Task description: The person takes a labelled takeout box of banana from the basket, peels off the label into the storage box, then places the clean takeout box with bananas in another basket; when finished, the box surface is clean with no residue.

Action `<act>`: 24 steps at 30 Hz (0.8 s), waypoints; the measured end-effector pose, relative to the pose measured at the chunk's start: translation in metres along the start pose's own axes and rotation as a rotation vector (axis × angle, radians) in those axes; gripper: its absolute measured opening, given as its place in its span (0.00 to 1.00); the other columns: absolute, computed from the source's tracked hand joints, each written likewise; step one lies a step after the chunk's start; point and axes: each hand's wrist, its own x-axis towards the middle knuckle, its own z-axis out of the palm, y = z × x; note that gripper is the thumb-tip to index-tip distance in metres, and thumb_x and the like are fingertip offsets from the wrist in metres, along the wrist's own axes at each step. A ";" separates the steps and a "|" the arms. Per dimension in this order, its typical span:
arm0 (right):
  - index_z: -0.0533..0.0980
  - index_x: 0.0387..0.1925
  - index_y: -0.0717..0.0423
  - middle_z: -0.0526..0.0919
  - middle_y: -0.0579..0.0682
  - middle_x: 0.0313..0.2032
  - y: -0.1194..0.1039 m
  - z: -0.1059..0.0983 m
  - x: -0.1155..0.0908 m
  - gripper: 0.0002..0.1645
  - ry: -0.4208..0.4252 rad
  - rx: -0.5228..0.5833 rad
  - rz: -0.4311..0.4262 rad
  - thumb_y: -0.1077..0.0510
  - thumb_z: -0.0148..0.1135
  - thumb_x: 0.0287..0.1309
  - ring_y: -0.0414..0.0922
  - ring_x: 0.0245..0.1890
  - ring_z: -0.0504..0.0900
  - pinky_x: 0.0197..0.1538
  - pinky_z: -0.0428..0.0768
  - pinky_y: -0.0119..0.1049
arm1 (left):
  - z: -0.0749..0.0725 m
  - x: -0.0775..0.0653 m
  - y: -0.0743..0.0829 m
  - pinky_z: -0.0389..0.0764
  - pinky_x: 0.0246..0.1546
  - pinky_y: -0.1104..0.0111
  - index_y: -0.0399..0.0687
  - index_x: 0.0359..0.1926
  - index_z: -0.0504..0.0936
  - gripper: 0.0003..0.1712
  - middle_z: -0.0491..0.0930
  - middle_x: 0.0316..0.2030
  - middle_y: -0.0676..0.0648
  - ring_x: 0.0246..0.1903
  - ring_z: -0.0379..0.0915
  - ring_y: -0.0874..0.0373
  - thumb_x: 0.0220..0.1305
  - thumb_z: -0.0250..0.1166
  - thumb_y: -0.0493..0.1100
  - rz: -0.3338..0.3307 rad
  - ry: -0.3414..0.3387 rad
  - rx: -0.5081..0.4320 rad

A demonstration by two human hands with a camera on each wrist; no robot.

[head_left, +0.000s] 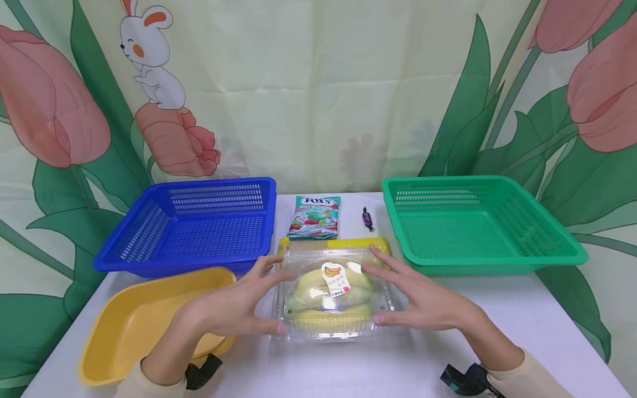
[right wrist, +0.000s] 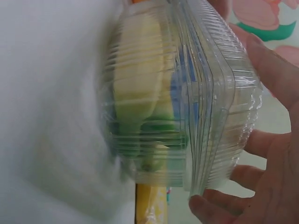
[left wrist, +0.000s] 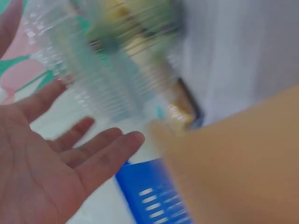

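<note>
A clear plastic clamshell box (head_left: 325, 334) of yellow-green bananas (head_left: 308, 287) stands on the white table between my hands. Its lid carries a white label with a banana picture. My left hand (head_left: 234, 307) is at the box's left side, fingers spread; in the left wrist view the open palm (left wrist: 42, 172) faces the blurred box. At the right side is my right hand (head_left: 423, 296), its fingers reaching over the lid's edge. Up close in the right wrist view, that hand's fingers (right wrist: 247, 177) lie along the lid and appear to touch it. Neither hand closes round the box.
A yellow package (head_left: 353, 243) lies partly hidden behind the box. Beyond it are a FOX'S candy bag (head_left: 315, 217) and a purple wrapped candy (head_left: 367, 219). Blue basket (head_left: 249, 260) at back left, green basket (head_left: 497, 260) at back right, yellow basin (head_left: 119, 315) beside my left arm.
</note>
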 end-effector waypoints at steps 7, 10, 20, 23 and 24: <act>0.63 0.78 0.38 0.47 0.48 0.82 0.000 -0.004 0.000 0.54 -0.020 -0.018 0.012 0.28 0.72 0.53 0.63 0.78 0.56 0.64 0.72 0.67 | -0.010 0.003 0.017 0.74 0.64 0.43 0.68 0.75 0.65 0.41 0.41 0.81 0.49 0.78 0.47 0.40 0.65 0.69 0.64 0.081 0.036 0.085; 0.63 0.77 0.37 0.45 0.47 0.83 0.000 -0.003 0.001 0.54 -0.032 -0.022 0.013 0.27 0.71 0.53 0.61 0.78 0.56 0.64 0.74 0.64 | -0.012 0.010 0.019 0.75 0.63 0.44 0.64 0.71 0.71 0.35 0.48 0.78 0.48 0.75 0.52 0.41 0.67 0.69 0.60 0.117 0.076 0.120; 0.65 0.76 0.42 0.45 0.49 0.83 -0.001 -0.002 0.003 0.53 -0.051 -0.026 0.031 0.29 0.72 0.53 0.65 0.77 0.57 0.63 0.74 0.67 | 0.008 0.047 0.021 0.61 0.67 0.42 0.63 0.52 0.82 0.17 0.67 0.64 0.52 0.67 0.58 0.50 0.67 0.69 0.60 0.220 0.253 0.176; 0.66 0.76 0.43 0.46 0.50 0.82 0.000 -0.002 0.005 0.52 -0.050 -0.036 0.021 0.30 0.72 0.54 0.66 0.76 0.58 0.62 0.74 0.69 | 0.016 0.058 0.024 0.63 0.64 0.46 0.64 0.49 0.82 0.14 0.68 0.61 0.53 0.65 0.60 0.51 0.68 0.68 0.60 0.258 0.286 0.172; 0.66 0.76 0.43 0.46 0.50 0.82 0.000 -0.002 0.006 0.52 -0.050 -0.037 0.020 0.30 0.71 0.55 0.66 0.76 0.58 0.62 0.73 0.69 | 0.019 0.062 0.024 0.63 0.63 0.47 0.64 0.48 0.82 0.13 0.69 0.60 0.54 0.63 0.60 0.51 0.68 0.68 0.60 0.278 0.302 0.171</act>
